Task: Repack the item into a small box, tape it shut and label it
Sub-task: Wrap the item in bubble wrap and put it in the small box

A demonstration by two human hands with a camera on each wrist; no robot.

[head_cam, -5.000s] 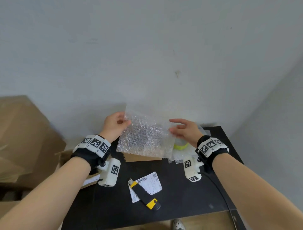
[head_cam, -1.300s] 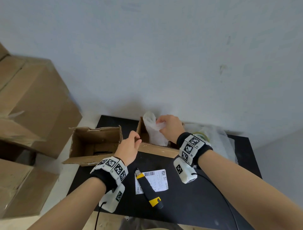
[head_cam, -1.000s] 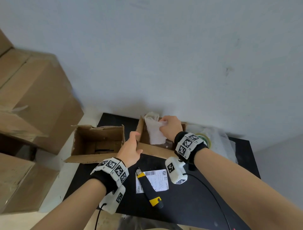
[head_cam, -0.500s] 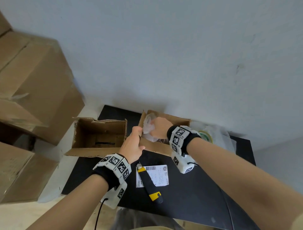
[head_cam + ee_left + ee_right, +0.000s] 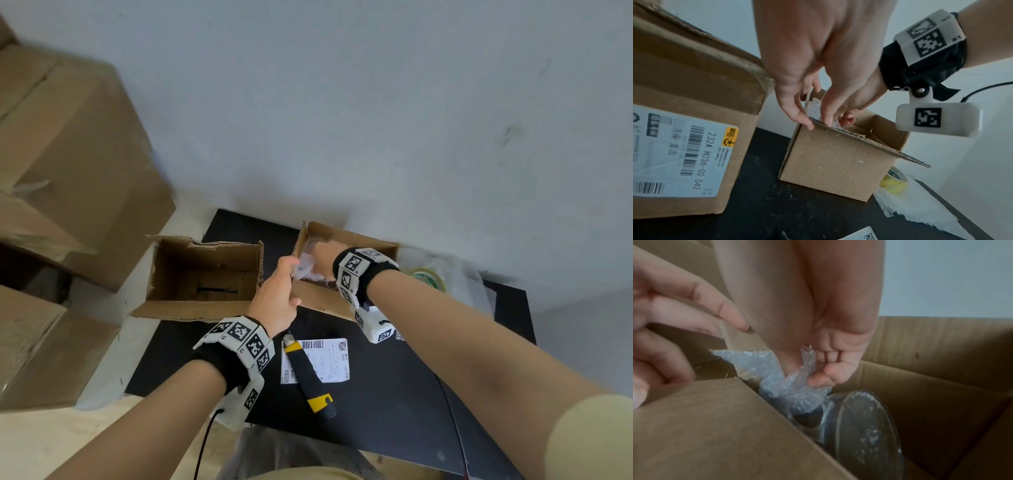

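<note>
Packing step, with cushioning going into the small box (image 5: 318,298). My right hand (image 5: 323,255) is down inside the open top, its fingers (image 5: 824,369) curled round a crumpled wad of bubble wrap (image 5: 789,382) and pushing it toward the near corner. The item, a clear glass piece (image 5: 867,426) whose exact shape I cannot make out, already lies in the box just below and beside the wad.

My left hand (image 5: 275,298) steadies the box from outside: thumb and fingers (image 5: 797,113) pinch the near flap (image 5: 859,138) at its corner, holding it back so the opening stays wide. Neither hand is released; each grasps its own thing.

The box stands on the black surface (image 5: 394,394), close to the wall. To its left stands a larger open carton (image 5: 202,274). On the surface nearer to me lie the printed label (image 5: 325,359) and a yellow-and-black utility knife (image 5: 310,377) resting across its edge. The roll of tape (image 5: 428,279) sits to the right of the box on a sheet of white packing foam (image 5: 920,211).

By my judgement the task is at an early-middle stage: item in, padding partly in, flaps open, tape and label untouched. The next move calls for seating the wad firmly against the glass without forcing it, then withdrawing my right hand so the flaps can be folded down.
</note>
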